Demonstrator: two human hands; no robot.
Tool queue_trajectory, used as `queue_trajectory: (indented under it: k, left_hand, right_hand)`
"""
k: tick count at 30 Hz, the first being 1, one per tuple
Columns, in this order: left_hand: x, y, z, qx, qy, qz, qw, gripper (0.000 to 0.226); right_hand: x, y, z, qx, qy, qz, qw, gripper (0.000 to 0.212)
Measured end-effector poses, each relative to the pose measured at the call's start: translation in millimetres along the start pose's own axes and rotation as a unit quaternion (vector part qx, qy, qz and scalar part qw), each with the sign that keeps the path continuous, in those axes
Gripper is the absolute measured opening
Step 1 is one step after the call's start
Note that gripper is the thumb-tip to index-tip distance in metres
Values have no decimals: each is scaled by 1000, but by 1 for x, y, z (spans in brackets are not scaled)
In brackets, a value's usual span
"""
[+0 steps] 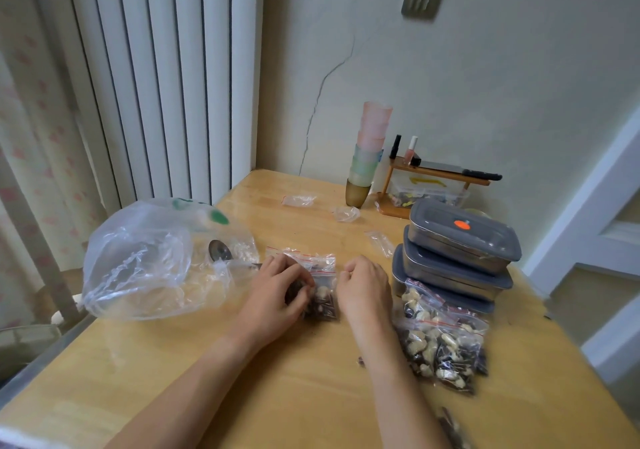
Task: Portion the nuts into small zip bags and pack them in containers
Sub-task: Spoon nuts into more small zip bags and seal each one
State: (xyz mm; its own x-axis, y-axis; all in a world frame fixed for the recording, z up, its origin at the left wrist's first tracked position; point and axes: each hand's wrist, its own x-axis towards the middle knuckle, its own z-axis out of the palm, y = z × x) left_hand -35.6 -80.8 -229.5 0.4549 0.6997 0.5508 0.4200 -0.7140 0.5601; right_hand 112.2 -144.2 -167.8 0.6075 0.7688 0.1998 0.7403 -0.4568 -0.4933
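While the small clear zip bag with a red seal strip [323, 287] lies on the pale wooden table [277, 379] between the two hands, its long axis runs away from the person, with the mouth at the far end and the mixed pale and dark nuts settled in the near half. The left hand [277, 291] lies against the bag's left edge, its curled fingers pinching the filled part. The right hand [365, 287] sits just beside the right edge with fingers curled under; whether it grips the plastic I cannot tell. Since the seal lies beyond both sets of knuckles, closing it would likely mean reaching forward along the bag, and both hands look equally near. To the right, touching the right forearm, a pile of filled zip bags [443, 341] rests against a stack of three grey-lidded rectangular containers [460, 258]. To the left sits a large crumpled clear plastic bag [145, 261] with a metal spoon [220, 251] beside it.
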Motion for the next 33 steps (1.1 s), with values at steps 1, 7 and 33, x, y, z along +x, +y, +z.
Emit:
queue_trajectory:
  k: [1,7,33]
  left_hand:
    - [-1,3,-1,-6,0,10,1000,12]
    - [-1,17,2,-29,-9,55,998,18]
    - [-14,24,-28,-216,-17,-56,975,19]
  right_hand:
    - [2,4,-8,-19,-2,2,1000,22]
    - [-4,33,-57,-194,-114,27,974,30]
    - [4,-7,-24,178,-229,-232,929,8]
